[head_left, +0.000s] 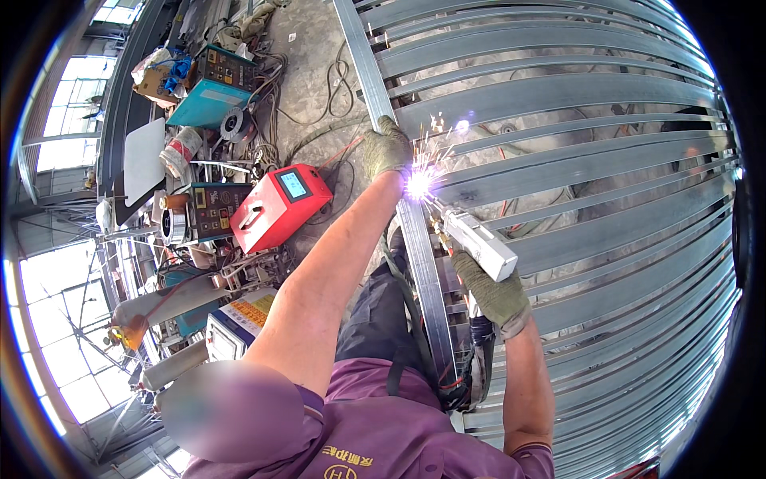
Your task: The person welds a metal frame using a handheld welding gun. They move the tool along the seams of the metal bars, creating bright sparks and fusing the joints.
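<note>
A steel frame is being welded with a handheld torch near the centre of the frame.

The right half of the frame is filled by a grid of grey steel bars [558, 96], crossed by a long upright steel rail [419, 247] running from top centre down to lower centre. A red welding machine [275, 206] is seen left of centre on the floor, with other machines and cables beyond it at upper left. The rail is gripped from the side by the gloved left hand [385, 149], closed around its edge. A white welding torch [479, 239] is held in the closed, gloved right hand [496, 295], its tip at the bright arc [418, 185] on the rail, just below the left hand.
</note>
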`<state>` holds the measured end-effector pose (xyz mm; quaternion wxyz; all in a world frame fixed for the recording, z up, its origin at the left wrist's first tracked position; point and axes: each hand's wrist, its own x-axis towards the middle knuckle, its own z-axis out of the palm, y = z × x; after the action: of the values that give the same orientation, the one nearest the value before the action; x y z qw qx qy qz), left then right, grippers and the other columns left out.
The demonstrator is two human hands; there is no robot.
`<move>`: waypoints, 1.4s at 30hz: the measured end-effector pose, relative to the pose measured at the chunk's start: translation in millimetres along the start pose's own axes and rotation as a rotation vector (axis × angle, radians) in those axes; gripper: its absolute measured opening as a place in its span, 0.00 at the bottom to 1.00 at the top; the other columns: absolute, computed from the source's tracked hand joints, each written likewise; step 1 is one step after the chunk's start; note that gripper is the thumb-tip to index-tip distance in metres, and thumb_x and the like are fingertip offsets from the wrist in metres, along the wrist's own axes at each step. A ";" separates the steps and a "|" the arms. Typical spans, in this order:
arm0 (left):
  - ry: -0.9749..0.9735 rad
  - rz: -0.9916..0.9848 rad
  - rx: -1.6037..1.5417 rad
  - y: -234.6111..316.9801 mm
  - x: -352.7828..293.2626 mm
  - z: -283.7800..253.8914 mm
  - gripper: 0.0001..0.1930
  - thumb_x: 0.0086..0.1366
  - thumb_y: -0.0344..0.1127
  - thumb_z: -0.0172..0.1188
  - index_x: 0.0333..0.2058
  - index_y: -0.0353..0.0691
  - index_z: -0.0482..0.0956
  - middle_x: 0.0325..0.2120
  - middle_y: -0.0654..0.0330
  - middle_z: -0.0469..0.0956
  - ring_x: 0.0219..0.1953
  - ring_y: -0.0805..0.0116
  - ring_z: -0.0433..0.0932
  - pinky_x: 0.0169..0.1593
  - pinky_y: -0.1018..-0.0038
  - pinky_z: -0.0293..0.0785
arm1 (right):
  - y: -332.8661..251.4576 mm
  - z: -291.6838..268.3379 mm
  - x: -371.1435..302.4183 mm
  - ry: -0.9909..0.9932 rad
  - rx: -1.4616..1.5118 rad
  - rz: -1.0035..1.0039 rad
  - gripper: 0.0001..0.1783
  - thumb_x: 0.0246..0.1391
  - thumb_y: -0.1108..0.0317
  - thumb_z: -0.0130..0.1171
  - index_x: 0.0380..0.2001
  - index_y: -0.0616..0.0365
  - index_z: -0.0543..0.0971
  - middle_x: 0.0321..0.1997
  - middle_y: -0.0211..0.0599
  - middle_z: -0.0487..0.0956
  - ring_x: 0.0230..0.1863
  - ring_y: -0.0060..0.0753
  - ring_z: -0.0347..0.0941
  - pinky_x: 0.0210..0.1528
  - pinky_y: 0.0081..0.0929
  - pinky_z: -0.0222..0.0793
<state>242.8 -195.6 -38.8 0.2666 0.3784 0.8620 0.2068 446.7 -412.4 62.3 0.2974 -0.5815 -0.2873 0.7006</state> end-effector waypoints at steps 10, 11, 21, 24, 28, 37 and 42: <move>-0.002 -0.020 0.034 2.5 0.9 1.6 0.38 0.78 0.63 0.39 0.51 0.27 0.78 0.49 0.30 0.81 0.54 0.30 0.80 0.58 0.45 0.75 | -0.9 -1.6 -2.9 -0.010 0.046 0.048 0.22 0.64 0.62 0.72 0.57 0.57 0.83 0.42 0.28 0.86 0.37 0.18 0.81 0.35 0.23 0.78; 0.009 -0.009 0.040 2.8 -0.1 0.7 0.38 0.78 0.63 0.39 0.51 0.27 0.78 0.49 0.30 0.81 0.54 0.30 0.80 0.58 0.45 0.75 | -1.6 -1.3 -3.2 -0.008 0.046 0.053 0.22 0.63 0.62 0.72 0.57 0.57 0.83 0.43 0.28 0.86 0.37 0.18 0.81 0.35 0.23 0.78; 0.005 -0.015 0.032 -4.6 9.7 8.9 0.37 0.78 0.64 0.39 0.49 0.29 0.79 0.46 0.33 0.82 0.52 0.33 0.82 0.58 0.47 0.75 | -1.9 0.1 -6.9 0.010 0.042 0.066 0.22 0.63 0.60 0.73 0.56 0.56 0.83 0.38 0.25 0.85 0.32 0.16 0.79 0.31 0.22 0.75; 0.064 -0.007 0.057 -9.8 14.3 16.8 0.37 0.78 0.66 0.38 0.45 0.32 0.80 0.40 0.40 0.86 0.48 0.39 0.85 0.56 0.50 0.76 | -1.9 0.3 -7.6 0.009 0.050 0.062 0.21 0.63 0.60 0.73 0.56 0.56 0.83 0.38 0.25 0.85 0.32 0.16 0.79 0.31 0.22 0.75; 0.043 -0.013 0.017 -12.7 18.6 20.6 0.37 0.78 0.66 0.39 0.43 0.33 0.80 0.38 0.42 0.86 0.46 0.41 0.86 0.53 0.51 0.78 | -4.5 0.9 -9.2 0.028 0.040 0.091 0.21 0.63 0.60 0.73 0.55 0.56 0.84 0.38 0.24 0.85 0.32 0.17 0.80 0.31 0.22 0.76; 0.042 -0.015 0.036 -15.6 22.7 22.4 0.39 0.77 0.68 0.38 0.47 0.31 0.79 0.39 0.39 0.86 0.45 0.38 0.86 0.51 0.49 0.79 | -6.3 1.7 -10.5 0.038 0.034 0.147 0.22 0.62 0.60 0.73 0.56 0.56 0.84 0.38 0.25 0.86 0.32 0.17 0.80 0.31 0.23 0.77; 0.003 -0.037 0.040 0.0 9.4 11.0 0.41 0.77 0.69 0.37 0.51 0.29 0.77 0.44 0.36 0.84 0.51 0.36 0.84 0.55 0.49 0.77 | 2.9 0.8 -9.0 0.041 0.054 0.082 0.22 0.62 0.61 0.73 0.56 0.57 0.83 0.40 0.27 0.86 0.34 0.18 0.82 0.32 0.22 0.78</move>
<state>244.2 -186.7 -50.2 0.2616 0.3671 0.8732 0.1851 447.0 -421.2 66.1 0.2899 -0.5987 -0.2380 0.7077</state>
